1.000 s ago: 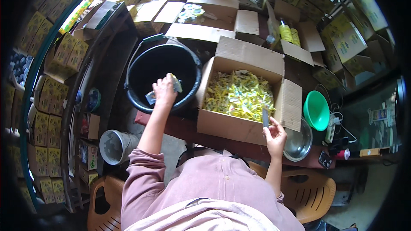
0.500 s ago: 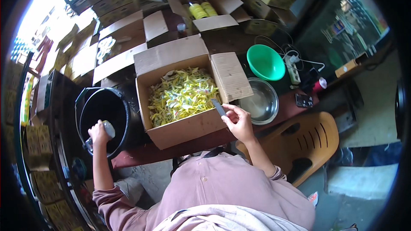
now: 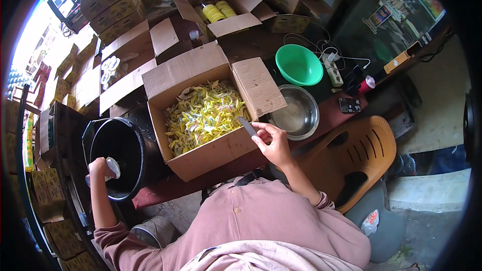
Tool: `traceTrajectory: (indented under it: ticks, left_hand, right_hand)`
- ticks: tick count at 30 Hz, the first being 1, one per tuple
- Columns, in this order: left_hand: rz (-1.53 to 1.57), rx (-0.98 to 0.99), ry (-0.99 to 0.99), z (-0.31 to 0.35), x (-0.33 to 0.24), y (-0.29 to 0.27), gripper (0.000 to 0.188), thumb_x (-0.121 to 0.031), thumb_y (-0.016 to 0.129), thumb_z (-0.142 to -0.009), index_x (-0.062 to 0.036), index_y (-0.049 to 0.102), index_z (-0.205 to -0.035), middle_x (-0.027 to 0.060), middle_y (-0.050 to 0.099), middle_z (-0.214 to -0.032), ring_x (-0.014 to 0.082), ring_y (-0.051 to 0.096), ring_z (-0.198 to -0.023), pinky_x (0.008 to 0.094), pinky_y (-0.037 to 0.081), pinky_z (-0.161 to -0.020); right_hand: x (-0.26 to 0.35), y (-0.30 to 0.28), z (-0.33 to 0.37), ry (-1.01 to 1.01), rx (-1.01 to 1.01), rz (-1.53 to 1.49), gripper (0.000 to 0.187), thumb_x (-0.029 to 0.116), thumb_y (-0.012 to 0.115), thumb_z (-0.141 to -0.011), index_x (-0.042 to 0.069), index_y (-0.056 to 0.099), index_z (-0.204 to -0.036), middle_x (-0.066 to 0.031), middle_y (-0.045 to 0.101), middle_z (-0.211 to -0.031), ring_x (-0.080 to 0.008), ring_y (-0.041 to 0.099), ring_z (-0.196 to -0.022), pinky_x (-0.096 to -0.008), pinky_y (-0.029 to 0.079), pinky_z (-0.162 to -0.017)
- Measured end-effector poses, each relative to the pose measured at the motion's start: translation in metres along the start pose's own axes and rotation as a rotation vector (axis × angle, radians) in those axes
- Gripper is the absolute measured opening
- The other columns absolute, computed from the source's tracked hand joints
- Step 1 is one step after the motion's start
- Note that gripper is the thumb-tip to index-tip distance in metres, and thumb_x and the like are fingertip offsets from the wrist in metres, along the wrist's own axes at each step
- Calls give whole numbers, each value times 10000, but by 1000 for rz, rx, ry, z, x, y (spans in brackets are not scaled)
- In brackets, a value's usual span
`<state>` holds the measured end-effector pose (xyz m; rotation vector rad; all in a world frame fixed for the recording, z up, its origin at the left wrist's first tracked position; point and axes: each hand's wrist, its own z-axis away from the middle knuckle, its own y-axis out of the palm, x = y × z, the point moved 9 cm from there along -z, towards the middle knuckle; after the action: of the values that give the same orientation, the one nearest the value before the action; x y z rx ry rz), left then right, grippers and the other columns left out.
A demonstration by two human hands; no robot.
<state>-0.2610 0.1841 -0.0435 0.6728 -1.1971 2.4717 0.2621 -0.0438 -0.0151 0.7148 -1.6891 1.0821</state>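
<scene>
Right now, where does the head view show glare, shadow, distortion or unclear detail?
Head view: daylight bleaches the upper-left background; deep shadow fills the black bucket; the shiny bowl carries reflections; edges bow near the picture's dark rim; the whitish object in the left hand lacks clear detail.

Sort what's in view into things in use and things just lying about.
Apparently in use:
Pale, round-ended plastic item, in the left hand
Round black bucket
Flat grey blade-like tool, in the right hand
Open brown cardboard box
Thin yellow strips inside it

Apparently lying about:
Round green plastic bowl
Shiny round metal bowl
Yellow cylindrical bottles
White rectangular power strip
</scene>
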Motion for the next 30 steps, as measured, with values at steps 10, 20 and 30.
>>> traceTrajectory:
  ticks: [10,20,30]
  left_hand:
    - [-31,91,42,-4,-19,33,522,-406,803,-439,-37,675,-785,89,661,-819,218,648,-744,328,523,-697]
    - [24,172,82,10,-51,48,519,-398,778,-478,-31,666,-828,95,657,-865,213,639,-813,321,510,-753]
    - [99,30,-3,-1,-26,38,645,-386,806,-433,-29,629,-941,120,631,-975,234,619,-889,330,498,-785]
  right_hand:
    - [-5,-11,8,3,-8,0,310,-34,627,-720,14,589,-1024,-29,588,-699,-49,545,-579,-188,461,-535]
    - [-15,-20,13,19,-10,-37,304,-41,622,-723,9,587,-1021,-31,589,-696,-50,547,-583,-187,465,-539]
    - [-17,-29,17,22,-26,-33,297,-42,622,-722,3,585,-1013,-30,580,-704,-52,551,-593,-184,468,-541]
